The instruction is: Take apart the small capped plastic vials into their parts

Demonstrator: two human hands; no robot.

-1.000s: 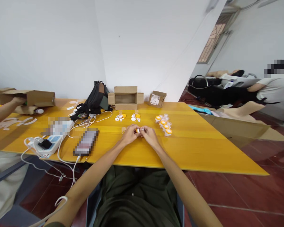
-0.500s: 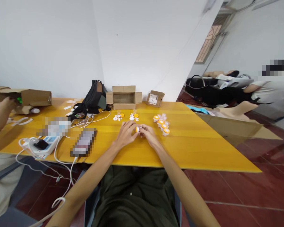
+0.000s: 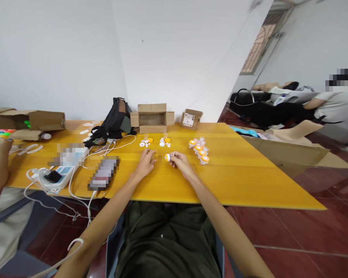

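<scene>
Between the fingertips of my right hand [image 3: 180, 161] is a small round orange-and-white piece [image 3: 167, 157], held just above the table. My left hand [image 3: 145, 163] is apart from it, fingers spread and holding nothing. Beyond my left fingertips lies a group of small white parts [image 3: 142, 144] with an orange cap [image 3: 150, 140]. A similar group of white parts [image 3: 161, 144] lies to its right, also with an orange cap [image 3: 168, 140]. Several clear plastic pieces with orange-and-white tops [image 3: 204, 158] stand clustered right of my right hand.
Open cardboard boxes [image 3: 153, 128] [image 3: 192, 120] stand along the wall beside a black backpack [image 3: 114, 117]. At left are a phone [image 3: 104, 173], a power strip [image 3: 59, 177] and loose white cables. Another person's hand [image 3: 0, 148] holds colourful pieces at far left.
My left hand has let go of the orange-and-white piece and drawn away to the left. My right hand still holds it. The other person's hand has come out of the box with colourful pieces.
</scene>
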